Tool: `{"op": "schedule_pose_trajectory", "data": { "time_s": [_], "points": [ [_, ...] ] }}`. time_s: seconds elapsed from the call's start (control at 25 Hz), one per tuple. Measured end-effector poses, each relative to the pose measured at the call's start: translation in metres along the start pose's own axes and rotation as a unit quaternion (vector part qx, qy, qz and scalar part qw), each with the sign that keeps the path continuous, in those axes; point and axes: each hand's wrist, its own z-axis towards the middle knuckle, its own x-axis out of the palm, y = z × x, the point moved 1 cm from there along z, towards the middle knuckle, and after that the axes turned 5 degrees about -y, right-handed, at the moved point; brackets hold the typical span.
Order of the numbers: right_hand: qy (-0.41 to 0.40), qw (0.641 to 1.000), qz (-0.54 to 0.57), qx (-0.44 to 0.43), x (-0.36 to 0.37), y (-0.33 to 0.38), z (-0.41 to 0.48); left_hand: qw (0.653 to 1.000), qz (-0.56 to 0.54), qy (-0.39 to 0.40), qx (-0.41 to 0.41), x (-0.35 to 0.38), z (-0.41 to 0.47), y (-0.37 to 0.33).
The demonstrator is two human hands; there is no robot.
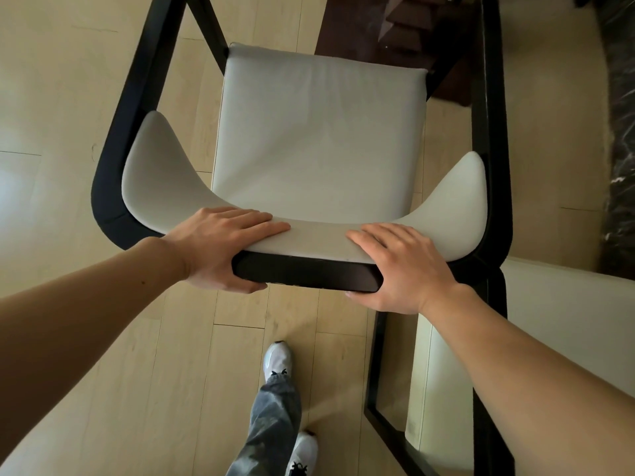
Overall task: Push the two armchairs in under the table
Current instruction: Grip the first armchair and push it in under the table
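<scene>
Here, label by label:

Chair in hand: a black-framed armchair with a pale grey padded leather seat and curved backrest (319,142) stands in the middle of the view on the light wooden plank floor (68,97), its back toward the person and its seat pointing away.

Left hand (220,245): it lies on the left part of the backrest top, fingers (261,225) pressed together and laid flat over the padding, thumb hooked under the dark rear rail, so it clamps the rail.

Right hand (398,266): it mirrors this on the right part of the same rail, fingers slightly spread over the padding, thumb tucked beneath.

Second chair: another armchair with a cream seat and black frame (549,338) stands near right, just beside the first; its frame seems to touch the first chair's rear corner, though I cannot tell for sure.

Table: a dark brown wooden table (371,25) shows at the far edge, beyond the seat front and a little to the right.

Key relation: the chair's front-to-back axis runs straight away from the hands toward the table, both hands equally near, so an even forward push looks right.

Progress: probably early, neither chair tucked under yet.

Risk: the right armrest may catch the neighbouring chair.
</scene>
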Motion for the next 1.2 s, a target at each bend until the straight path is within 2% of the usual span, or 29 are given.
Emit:
{"op": "schedule_pose_trajectory", "data": {
  "time_s": [0.28, 1.2],
  "points": [
    [-0.012, 1.000, -0.004, -0.011, -0.010, -0.019, 0.032, 1.000, 0.009, -0.026, 0.013, -0.012, 0.026, 0.026],
    [-0.008, 1.000, -0.007, -0.001, -0.038, -0.070, 0.128, 0.999, -0.001, -0.030, 0.029, -0.047, 0.104, 0.109]
  ]
}}
